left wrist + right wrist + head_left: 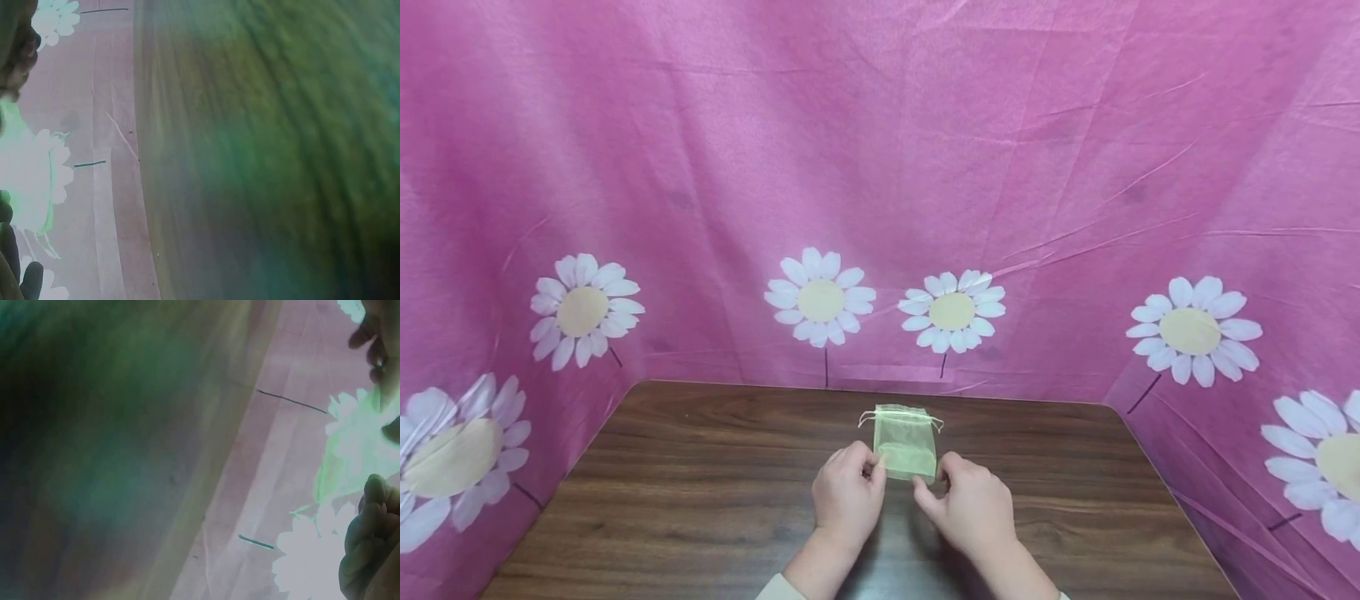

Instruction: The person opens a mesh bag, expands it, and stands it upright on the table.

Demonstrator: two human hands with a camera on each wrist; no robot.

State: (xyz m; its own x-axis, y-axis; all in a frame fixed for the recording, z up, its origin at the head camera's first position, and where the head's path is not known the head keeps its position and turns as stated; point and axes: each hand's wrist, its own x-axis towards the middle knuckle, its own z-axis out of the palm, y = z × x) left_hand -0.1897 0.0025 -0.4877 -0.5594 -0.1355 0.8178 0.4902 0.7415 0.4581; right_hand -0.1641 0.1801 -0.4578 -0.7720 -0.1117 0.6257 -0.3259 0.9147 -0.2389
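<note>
A small sheer yellow-green drawstring pouch (904, 442) is held between my hands above the near middle of the table, its gathered top pointing away from me. Loops of pale cord stick out on both sides of its neck. My left hand (850, 492) pinches the lower left corner between thumb and fingers. At the lower right corner my right hand (972, 504) pinches the edge. Both wrist views show the pouch (28, 181) glaring and washed out, with parts of both hands around it. A denser band crosses its lower half; whether anything lies inside I cannot tell.
A dark brown wood-grain table (715, 467) spreads under the hands. Behind it and along both sides hangs a pink curtain (880, 150) printed with large white daisies, meeting the table's back edge.
</note>
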